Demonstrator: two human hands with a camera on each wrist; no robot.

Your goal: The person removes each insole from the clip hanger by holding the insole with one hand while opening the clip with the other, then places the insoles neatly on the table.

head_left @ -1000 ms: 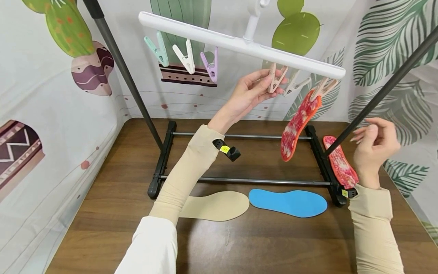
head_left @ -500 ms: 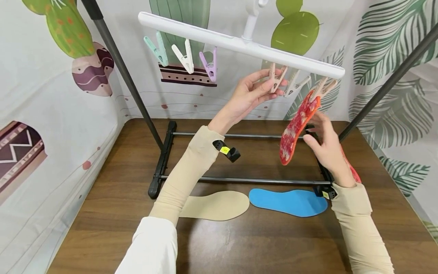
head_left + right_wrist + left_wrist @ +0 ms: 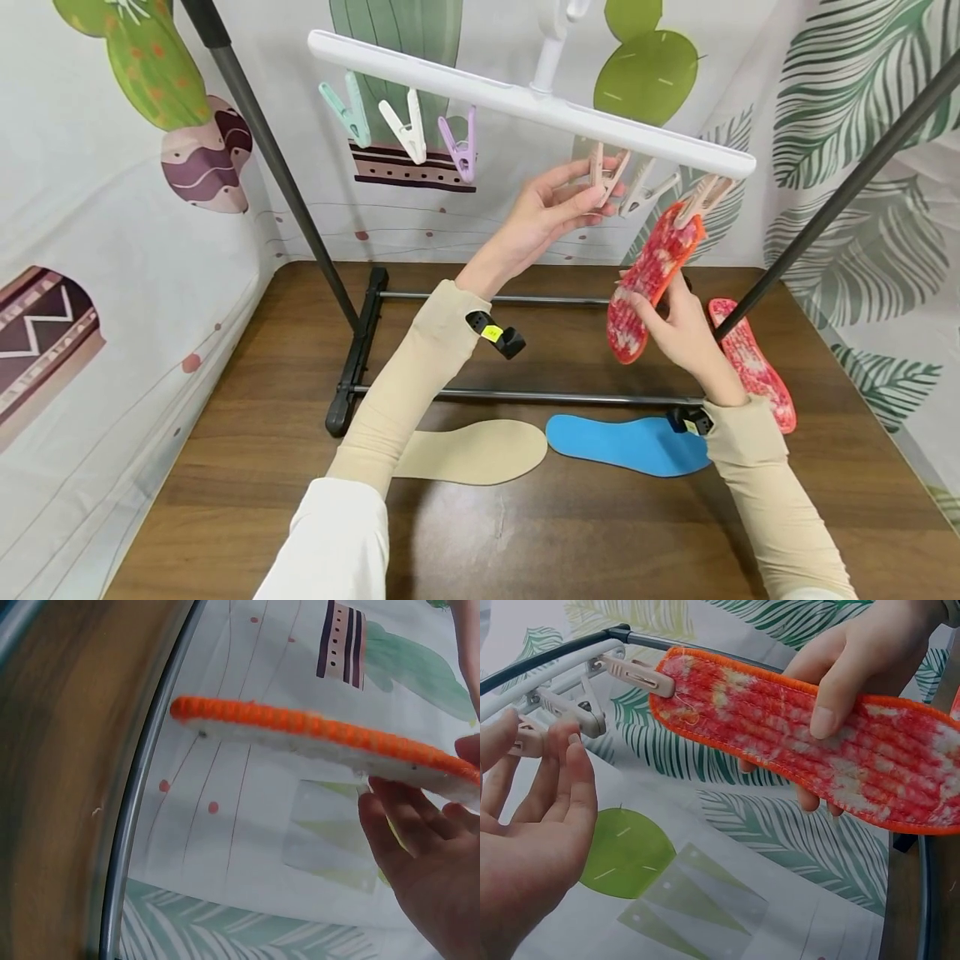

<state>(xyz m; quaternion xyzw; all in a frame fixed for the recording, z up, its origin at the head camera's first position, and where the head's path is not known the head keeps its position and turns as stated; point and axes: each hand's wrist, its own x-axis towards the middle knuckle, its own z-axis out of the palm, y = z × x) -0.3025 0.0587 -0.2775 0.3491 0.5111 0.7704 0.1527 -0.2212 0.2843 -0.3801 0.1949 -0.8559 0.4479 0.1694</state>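
Note:
A red fluffy insole (image 3: pixel 660 258) with orange edging hangs from a beige clothespin (image 3: pixel 705 200) at the right end of the white hanger (image 3: pixel 450 83). My right hand (image 3: pixel 678 321) grips this insole around its middle, thumb on the patterned face and fingers behind, as the left wrist view also shows. Its pale underside (image 3: pixel 300 746) shows in the right wrist view. My left hand (image 3: pixel 551 208) pinches another beige clothespin (image 3: pixel 606 177), which has nothing in its jaws. Between those two pins hangs a whitish clothespin (image 3: pixel 643 190).
A second red insole (image 3: pixel 753 367) lies on the table outside the rack's right post (image 3: pixel 832 208). A beige insole (image 3: pixel 480 452) and a blue insole (image 3: pixel 622 443) lie in front of the rack's lower bar (image 3: pixel 540 395). Green, white and purple clothespins (image 3: pixel 461 146) hang at the hanger's left.
My right hand has moved left from beside the right post and taken hold of the hanging insole, whose face has turned more toward the head camera. My left hand stays at its clothespin.

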